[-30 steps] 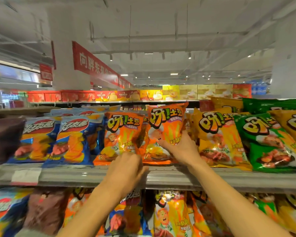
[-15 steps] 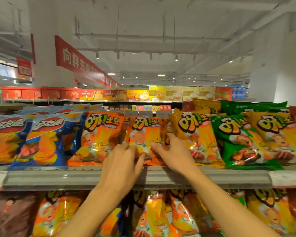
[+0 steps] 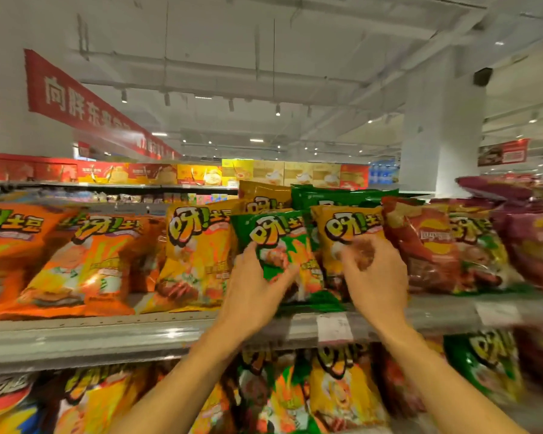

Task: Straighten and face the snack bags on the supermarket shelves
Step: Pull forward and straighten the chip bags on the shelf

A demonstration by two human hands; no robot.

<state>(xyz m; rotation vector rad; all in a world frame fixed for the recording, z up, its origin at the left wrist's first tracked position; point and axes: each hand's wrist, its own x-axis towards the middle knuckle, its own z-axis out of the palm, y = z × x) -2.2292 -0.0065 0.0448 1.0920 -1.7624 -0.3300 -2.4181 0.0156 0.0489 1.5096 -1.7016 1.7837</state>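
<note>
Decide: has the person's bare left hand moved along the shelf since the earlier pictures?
Yes. The left hand has moved rightward, from the orange bags onto the green bag.

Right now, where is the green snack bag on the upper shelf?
In the head view, the green snack bag stands centre-right on the upper shelf, between a yellow snack bag on its left and an orange-yellow one on its right, with the left hand on it.

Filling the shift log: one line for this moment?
left hand: gripping green bag | right hand: on yellow bag | top shelf | facing in progress
</note>
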